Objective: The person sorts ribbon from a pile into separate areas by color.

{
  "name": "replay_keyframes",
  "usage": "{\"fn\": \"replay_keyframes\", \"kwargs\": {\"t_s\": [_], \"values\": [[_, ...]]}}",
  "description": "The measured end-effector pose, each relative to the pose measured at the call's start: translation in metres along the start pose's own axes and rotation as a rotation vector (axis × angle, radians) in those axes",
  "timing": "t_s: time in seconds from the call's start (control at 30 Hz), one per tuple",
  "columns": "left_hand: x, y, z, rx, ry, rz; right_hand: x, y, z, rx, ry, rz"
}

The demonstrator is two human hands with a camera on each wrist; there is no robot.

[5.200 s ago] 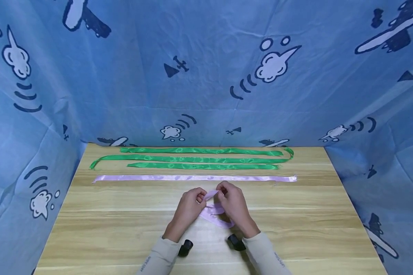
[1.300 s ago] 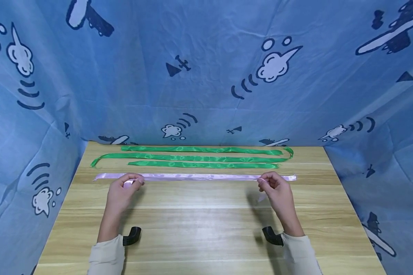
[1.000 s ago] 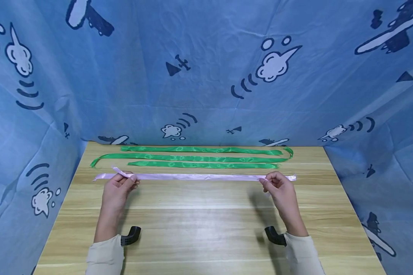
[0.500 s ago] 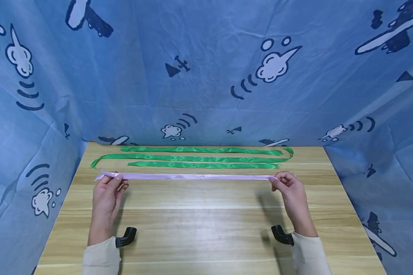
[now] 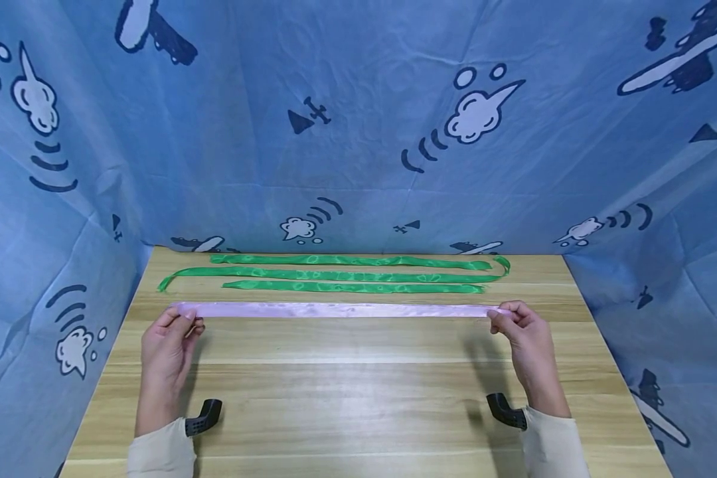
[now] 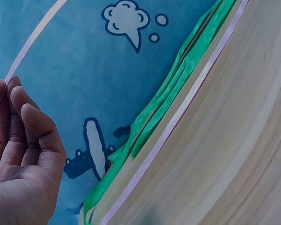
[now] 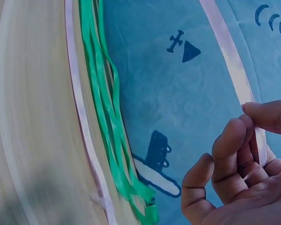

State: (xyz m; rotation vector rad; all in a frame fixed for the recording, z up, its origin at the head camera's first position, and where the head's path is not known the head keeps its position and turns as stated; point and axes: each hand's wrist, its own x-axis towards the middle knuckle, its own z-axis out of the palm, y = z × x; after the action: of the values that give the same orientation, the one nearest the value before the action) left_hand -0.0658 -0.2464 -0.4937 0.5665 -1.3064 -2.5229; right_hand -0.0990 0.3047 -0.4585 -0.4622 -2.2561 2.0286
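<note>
A lilac satin ribbon (image 5: pixel 334 310) is stretched straight from side to side between two hands, raised above the table. The left hand (image 5: pixel 167 348) pinches it near one end between thumb and fingertips. At the other end the right hand (image 5: pixel 530 345) pinches it likewise, and in the right wrist view a short tail hangs below the thumb. A second lilac ribbon (image 6: pixel 178 115) lies flat on the table in both wrist views; from the head camera the held ribbon covers most of it.
Behind the lilac ribbons, several green satin ribbon lengths (image 5: pixel 358 287) lie in rows across the back of the wooden table (image 5: pixel 346 398). A blue printed cloth (image 5: pixel 358 133) encloses the back and sides. Black curved camera mounts (image 5: pixel 205 417) stick out from both wrists.
From bunched at the middle, the lilac ribbon has been drawn out straight. Both hands have moved apart, left hand leftward and right hand rightward, sliding towards its ends. The green ribbons have stayed put.
</note>
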Motion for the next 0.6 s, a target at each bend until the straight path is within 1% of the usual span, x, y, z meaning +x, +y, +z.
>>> {"fn": "replay_keyframes", "kwargs": {"t_s": [0.27,0.43,0.6], "values": [[0.0029,0.0043,-0.0065,0.063,0.044,0.006,0.0016,0.0,-0.0064,0.055,0.023,-0.008],[0.0053,0.0047,-0.0088,0.093,0.066,0.002,0.0026,0.0015,-0.0088,0.068,0.057,0.01],[0.0073,0.0037,-0.0107,0.163,0.11,-0.032,0.0044,0.0035,-0.0101,0.075,0.066,0.018]]}}
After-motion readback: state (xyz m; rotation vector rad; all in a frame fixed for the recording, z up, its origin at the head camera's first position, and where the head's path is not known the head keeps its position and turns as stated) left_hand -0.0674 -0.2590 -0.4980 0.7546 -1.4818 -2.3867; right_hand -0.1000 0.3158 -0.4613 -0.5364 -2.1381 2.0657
